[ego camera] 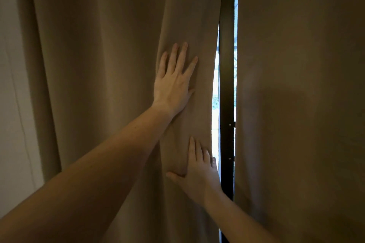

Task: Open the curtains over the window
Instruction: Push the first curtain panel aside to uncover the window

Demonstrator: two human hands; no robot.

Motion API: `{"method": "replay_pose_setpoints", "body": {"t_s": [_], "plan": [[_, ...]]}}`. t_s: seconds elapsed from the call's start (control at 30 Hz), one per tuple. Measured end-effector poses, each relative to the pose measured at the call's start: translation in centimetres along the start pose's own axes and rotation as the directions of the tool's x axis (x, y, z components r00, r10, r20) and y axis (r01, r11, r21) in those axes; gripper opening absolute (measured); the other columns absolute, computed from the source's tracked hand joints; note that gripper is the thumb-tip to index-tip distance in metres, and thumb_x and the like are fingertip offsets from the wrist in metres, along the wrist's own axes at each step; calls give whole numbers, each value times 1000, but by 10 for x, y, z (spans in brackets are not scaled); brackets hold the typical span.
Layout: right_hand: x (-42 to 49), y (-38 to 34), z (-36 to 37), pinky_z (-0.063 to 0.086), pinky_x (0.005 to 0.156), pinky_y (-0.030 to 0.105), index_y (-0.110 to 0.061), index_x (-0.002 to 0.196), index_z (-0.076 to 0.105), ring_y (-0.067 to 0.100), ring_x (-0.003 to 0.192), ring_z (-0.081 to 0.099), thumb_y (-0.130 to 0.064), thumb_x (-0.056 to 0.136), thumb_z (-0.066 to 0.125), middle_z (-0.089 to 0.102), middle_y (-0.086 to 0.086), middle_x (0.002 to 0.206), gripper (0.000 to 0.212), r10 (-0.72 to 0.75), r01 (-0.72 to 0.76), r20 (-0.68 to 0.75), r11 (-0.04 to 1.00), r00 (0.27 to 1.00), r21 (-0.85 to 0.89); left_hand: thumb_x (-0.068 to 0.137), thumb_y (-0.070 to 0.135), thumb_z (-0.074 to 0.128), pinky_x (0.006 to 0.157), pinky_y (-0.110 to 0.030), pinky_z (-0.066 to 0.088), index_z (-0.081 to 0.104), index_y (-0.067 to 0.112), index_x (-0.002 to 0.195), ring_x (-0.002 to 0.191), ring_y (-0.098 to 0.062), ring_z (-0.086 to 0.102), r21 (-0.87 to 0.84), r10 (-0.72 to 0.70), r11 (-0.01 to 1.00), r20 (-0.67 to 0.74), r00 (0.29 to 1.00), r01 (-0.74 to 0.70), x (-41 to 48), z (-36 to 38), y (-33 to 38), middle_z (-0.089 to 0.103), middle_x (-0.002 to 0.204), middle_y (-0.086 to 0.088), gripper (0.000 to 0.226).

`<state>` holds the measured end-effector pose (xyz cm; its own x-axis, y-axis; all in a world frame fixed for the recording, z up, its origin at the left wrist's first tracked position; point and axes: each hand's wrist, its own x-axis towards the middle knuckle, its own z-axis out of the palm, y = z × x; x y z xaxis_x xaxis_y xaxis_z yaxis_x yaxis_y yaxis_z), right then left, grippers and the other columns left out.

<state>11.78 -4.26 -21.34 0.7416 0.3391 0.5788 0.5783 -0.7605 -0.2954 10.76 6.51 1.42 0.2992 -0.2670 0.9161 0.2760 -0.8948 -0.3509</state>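
Because both palms lie flat with fingers spread, clasping nothing, the left hand [173, 81] and, lower down, the right hand [199, 171] seem set to shove the left curtain [110, 65] leftward by friction. Its bunched edge stands just left of the dark window frame [226, 85], where daylight shows. On the right, the right curtain [296, 85] hangs untouched, covering that side.

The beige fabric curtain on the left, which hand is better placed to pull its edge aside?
Right hand: its fingers sit at the beige left curtain's free edge, beside the dark window frame. The left hand lies flat, further in.
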Motion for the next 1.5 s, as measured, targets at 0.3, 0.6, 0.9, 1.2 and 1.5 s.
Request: {"method": "replay_pose_setpoints", "body": {"t_s": [0.3, 0.6, 0.9, 1.2, 1.5], "plan": [[24, -49, 31, 17, 129, 59, -21, 168, -18, 29, 163, 5, -93, 79, 53, -1, 1, 180, 135, -43, 40, 52, 998, 998, 57, 101, 54, 70, 138, -50, -2, 30, 29, 172, 171, -35, 6, 5, -20, 1000, -3, 1000, 20, -16, 16, -50, 9, 184, -9, 85], [60, -113, 78, 17, 128, 60, -21, 168, -17, 29, 163, 3, -88, 80, 57, -1, 2, 180, 134, -61, 57, 46, 995, 997, 78, 95, 52, 78, 139, -53, 7, 36, 28, 169, 170, -37, 14, 30, -4, 1000, -41, 999, 5, -33, 52, -127, 14, 183, -13, 89], [88, -177, 131, 18, 128, 58, -23, 167, -20, 31, 163, 5, -88, 75, 62, -3, 3, 180, 139, -101, 87, 113, 989, 989, 118, 92, 48, 80, 137, -50, 3, 34, 30, 169, 170, -35, 13, 100, -26, 995, -58, 998, 32, -59, 90, -207, 12, 183, -13, 91], [109, -247, 164, 15, 129, 55, -22, 168, -18, 28, 163, 2, -77, 77, 71, -4, 3, 180, 139, -170, 147, 123, 973, 978, 175, 94, 46, 77, 138, -53, 6, 32, 28, 170, 171, -36, 9, 157, -35, 987, 8, 999, 34, -84, 98, -280, 8, 183, -15, 90], [122, -301, 198, 13, 130, 56, -23, 168, -20, 30, 163, 2, -81, 77, 67, -6, 3, 180, 139, -223, 186, 171, 960, 960, 210, 93, 43, 77, 138, -53, 6, 33, 29, 170, 171, -35, 9, 212, -58, 976, 49, 997, 46, -107, 106, -338, 7, 183, -13, 90]]}}
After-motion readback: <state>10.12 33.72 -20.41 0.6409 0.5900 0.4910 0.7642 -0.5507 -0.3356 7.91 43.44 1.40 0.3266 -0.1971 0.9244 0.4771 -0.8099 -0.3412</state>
